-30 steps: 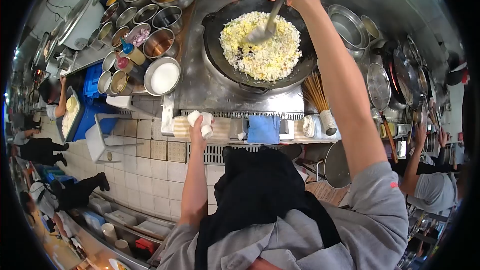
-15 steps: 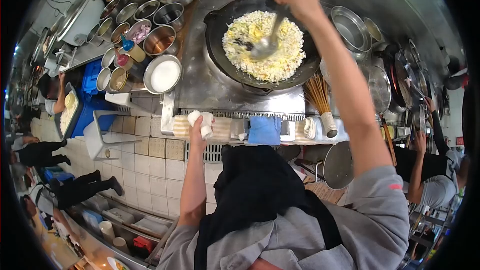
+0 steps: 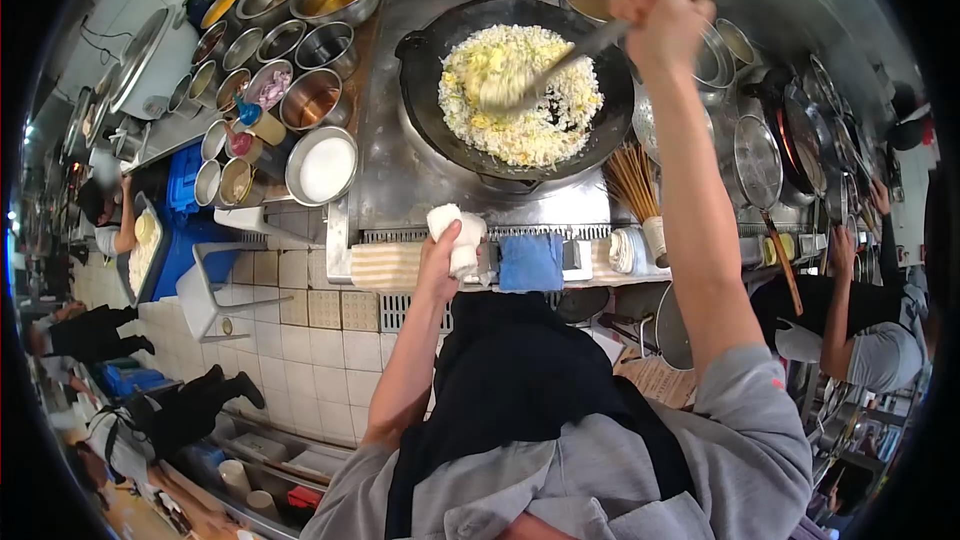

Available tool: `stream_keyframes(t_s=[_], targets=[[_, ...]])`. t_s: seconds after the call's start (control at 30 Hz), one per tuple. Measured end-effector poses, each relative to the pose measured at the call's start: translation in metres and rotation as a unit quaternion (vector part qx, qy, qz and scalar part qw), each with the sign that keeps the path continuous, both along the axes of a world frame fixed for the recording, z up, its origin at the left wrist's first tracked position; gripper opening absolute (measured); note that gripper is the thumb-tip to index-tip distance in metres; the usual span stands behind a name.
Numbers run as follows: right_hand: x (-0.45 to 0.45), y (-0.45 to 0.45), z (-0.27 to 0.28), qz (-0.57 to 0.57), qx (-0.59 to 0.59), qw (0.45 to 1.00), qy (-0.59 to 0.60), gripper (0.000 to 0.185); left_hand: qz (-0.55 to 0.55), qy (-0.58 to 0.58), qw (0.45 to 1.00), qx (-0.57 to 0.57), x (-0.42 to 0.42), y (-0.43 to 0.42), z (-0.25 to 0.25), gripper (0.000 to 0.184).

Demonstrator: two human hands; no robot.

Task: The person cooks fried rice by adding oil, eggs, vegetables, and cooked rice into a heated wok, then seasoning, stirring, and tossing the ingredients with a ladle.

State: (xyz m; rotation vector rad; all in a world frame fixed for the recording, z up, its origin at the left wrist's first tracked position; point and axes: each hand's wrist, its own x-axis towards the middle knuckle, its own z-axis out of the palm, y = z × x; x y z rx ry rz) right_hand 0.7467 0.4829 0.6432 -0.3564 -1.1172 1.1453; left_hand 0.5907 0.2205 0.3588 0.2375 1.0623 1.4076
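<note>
At the left, a metal bowl of white grains (image 3: 293, 180) would slop if tipped, so it is best taken by opposite sides of its rim. Next, the left hand (image 3: 437, 265) has its fingers closed around a folded white cloth (image 3: 462, 240), soft, light and easily squashed. Beyond it, the black wok (image 3: 422, 120) sits on the steel worktop (image 3: 382, 175), likely heavy, stiff and hot, to be held by its ears through cloth. The rice (image 3: 570, 135) inside looks loose and light, with soft yellow bits that would break under hard pressing. Rightmost, the right hand's (image 3: 665, 25) fingers grip the rigid ladle (image 3: 575, 55) near its wooden end, the cooler hold; its head blurs in the rice.
</note>
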Motion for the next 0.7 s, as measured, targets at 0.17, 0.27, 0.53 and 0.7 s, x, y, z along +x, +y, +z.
stream_keyframes(t_s=[0.17,0.27,0.53,0.7], targets=[[-0.019,-0.039,-0.05,-0.094,0.006,0.992,0.081,0.027,0.034,-0.043,0.998,-0.036,0.006,0.044,-0.005,0.052],[-0.014,0.011,-0.057,0.024,0.02,0.999,0.015,0.027,-0.006,-0.081,0.995,-0.058,0.003,0.076,-0.004,0.057],[0.071,0.009,-0.046,-0.063,-0.088,0.994,0.032,0.033,-0.066,-0.188,0.968,-0.152,-0.002,0.138,-0.043,0.023],[0.12,0.028,-0.044,-0.006,-0.218,0.971,0.095,0.031,0.066,-0.09,0.985,-0.134,0.055,0.033,0.056,0.024]])
